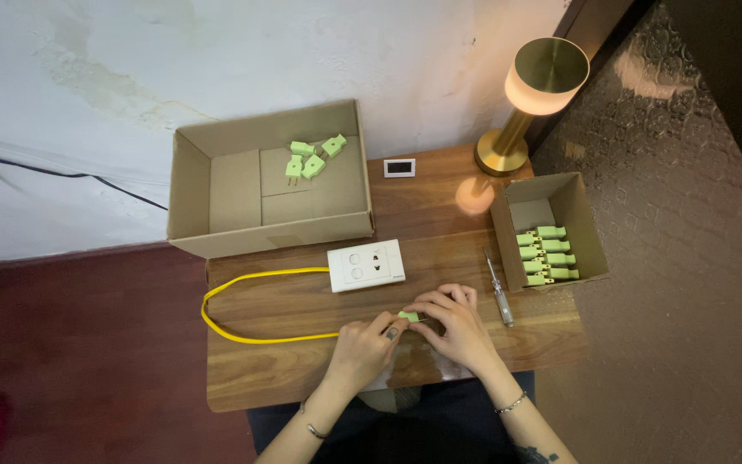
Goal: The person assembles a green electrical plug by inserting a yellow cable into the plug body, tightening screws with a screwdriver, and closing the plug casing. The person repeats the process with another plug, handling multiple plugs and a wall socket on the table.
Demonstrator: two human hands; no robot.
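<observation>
Both my hands meet over the front of a small wooden table point(285, 369). My left hand point(362, 348) and my right hand point(454, 325) pinch a small light-green plug point(409, 316) between their fingertips. A yellow cable point(242, 331) runs from under my left hand, loops left and back to a white socket block point(366, 265) lying just beyond my hands. The plug is mostly hidden by my fingers.
A large open cardboard box point(216, 172) at the back left holds several green plugs point(311, 159). A smaller box point(590, 232) at the right holds several more in a row. A screwdriver point(499, 290) lies beside my right hand. A lit brass lamp point(526, 94) and a small white display point(399, 167) stand at the back.
</observation>
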